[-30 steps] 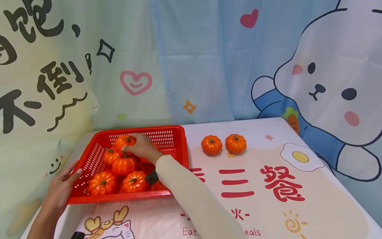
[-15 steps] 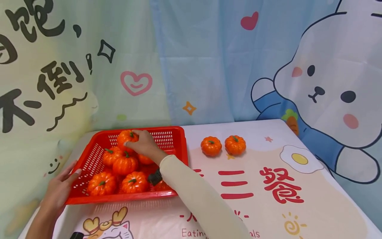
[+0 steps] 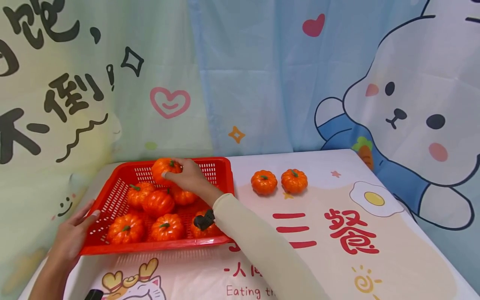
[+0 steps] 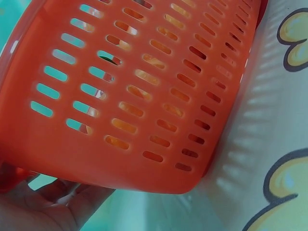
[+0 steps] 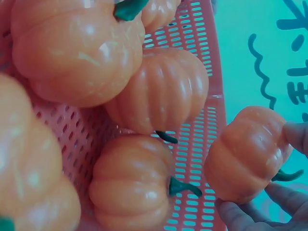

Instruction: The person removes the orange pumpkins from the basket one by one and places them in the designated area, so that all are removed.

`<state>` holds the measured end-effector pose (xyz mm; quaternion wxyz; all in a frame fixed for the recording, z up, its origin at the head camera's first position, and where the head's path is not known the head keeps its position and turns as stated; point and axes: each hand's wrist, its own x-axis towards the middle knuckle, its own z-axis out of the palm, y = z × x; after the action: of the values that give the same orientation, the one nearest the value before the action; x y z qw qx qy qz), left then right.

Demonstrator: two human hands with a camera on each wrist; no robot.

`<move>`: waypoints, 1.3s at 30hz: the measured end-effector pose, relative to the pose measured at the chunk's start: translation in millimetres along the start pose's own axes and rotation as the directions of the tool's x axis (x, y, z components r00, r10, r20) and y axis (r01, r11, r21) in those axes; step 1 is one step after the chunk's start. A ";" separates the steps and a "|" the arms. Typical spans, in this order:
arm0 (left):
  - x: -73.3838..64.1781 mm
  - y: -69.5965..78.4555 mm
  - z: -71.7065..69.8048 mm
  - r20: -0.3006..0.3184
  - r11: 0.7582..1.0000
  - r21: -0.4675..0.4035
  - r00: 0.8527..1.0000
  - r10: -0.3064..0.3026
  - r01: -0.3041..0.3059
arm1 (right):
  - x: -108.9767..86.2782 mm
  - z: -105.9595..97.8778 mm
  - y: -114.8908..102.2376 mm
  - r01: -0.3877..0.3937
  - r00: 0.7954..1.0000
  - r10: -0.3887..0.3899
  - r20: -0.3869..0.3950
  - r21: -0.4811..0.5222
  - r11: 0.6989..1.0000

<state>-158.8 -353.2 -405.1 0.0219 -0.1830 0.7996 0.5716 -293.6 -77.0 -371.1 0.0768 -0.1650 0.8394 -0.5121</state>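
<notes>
A small orange pumpkin (image 3: 162,167) is pinched between the thumb and fingers of my right hand (image 3: 192,178), above the back part of a red slotted plastic basket (image 3: 150,248). In the right wrist view, that pumpkin (image 5: 245,156) shows its green stem beside the fingers. My left hand (image 3: 71,235) grips the basket's left rim; the left wrist view has its fingers (image 4: 89,204) at the basket's edge. Several more pumpkins lie inside, among them one on its side (image 3: 158,203) and one at the front left (image 3: 126,229). The right wrist partly covers another pumpkin (image 3: 202,231).
Two pumpkins (image 3: 264,182) (image 3: 294,181) stand side by side on the printed tablecloth (image 3: 405,250), right of the basket. A cartoon-printed curtain (image 3: 247,83) hangs behind the table. The right forearm in a cream sleeve (image 3: 266,246) crosses over the cloth.
My right hand has lifted the pumpkin off the pile, up and to the right. The pumpkin beneath has rolled, its stem now out of sight. The left hand stays at the rim.
</notes>
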 end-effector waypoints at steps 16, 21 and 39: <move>1.5 1.2 2.3 0.008 1.000 -0.001 1.000 0.013 -0.013 | -3.6 -63.5 4.1 0.060 0.998 -0.059 -0.016 0.074 0.995; 1.4 1.4 0.3 0.020 1.000 0.014 1.000 0.009 -0.010 | -5.8 -80.2 10.0 0.079 0.997 -0.077 -0.026 0.084 0.993; 4.3 -1.9 -3.0 0.019 0.999 0.038 1.000 -0.007 0.007 | -36.5 -128.1 31.4 0.092 0.995 -0.092 -0.030 -0.008 0.996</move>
<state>-161.7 -357.6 -406.8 0.0349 -0.1800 0.8094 0.5579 -303.9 56.1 -341.0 0.0400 -0.1958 0.8337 -0.5148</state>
